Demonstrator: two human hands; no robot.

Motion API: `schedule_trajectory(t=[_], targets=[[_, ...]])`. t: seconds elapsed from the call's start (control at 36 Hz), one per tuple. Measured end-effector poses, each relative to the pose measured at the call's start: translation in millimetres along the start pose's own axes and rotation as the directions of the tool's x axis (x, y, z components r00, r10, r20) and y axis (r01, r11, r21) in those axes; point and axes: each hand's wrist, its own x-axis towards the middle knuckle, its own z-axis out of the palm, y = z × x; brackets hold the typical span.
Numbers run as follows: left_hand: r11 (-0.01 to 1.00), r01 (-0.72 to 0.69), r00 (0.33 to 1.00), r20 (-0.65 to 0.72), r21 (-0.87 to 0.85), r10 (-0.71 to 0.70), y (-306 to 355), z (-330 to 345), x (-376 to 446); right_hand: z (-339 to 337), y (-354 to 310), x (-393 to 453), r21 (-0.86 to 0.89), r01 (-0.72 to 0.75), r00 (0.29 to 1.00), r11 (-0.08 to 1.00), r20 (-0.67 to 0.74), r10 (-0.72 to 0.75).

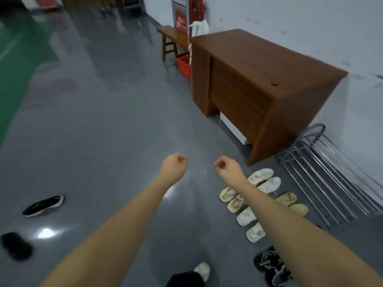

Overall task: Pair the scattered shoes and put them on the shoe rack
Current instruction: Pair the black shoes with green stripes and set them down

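Both the left hand point(174, 162) and right hand point(224, 165) have fingers curled shut, holding nothing. The black knit sneaker with a white sole point(43, 205) on the grey floor point(103, 121) looks light and soft, so it is probably best pinched at its collar.

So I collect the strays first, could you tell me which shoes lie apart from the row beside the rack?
The two black shoes far left, well apart from the pale pairs lined up by the shoe rack.

You have one wide head-worn view, looking forward and steeply down from standing height at the grey floor point(99, 125); your forearms reach in from the bottom edge, and the wall point(290, 17) with the desk point(259, 79) lies upper right
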Motion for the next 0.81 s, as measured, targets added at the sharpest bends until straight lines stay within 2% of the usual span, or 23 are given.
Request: schedule_trajectory(t=[0.19, 0.39, 0.61, 0.81], targets=[[0.984, 0.146, 0.979, -0.13, -0.101, -0.159, -40, -46, -75, 37, -49, -39, -0.07, 0.14, 0.982, 0.988, 0.14, -0.129], [0.969, 0.19, 0.929, -0.289, -0.157, -0.229, -83, -100, -150, 91, -104, -89, -0.038, 0.334, 0.906, 0.942, 0.29, -0.31], [0.916, 0.285, 0.82, -0.423, -0.283, -0.386, -158, -165, -220, 174, -163, -130, -0.003, 0.435, 0.805, 0.9, 0.448, -0.388], [0.853, 0.333, 0.706, -0.493, -0.402, -0.509, -245, -234, -280, 286, -224, -171, 0.037, 0.464, 0.724, 0.885, 0.559, -0.404]])
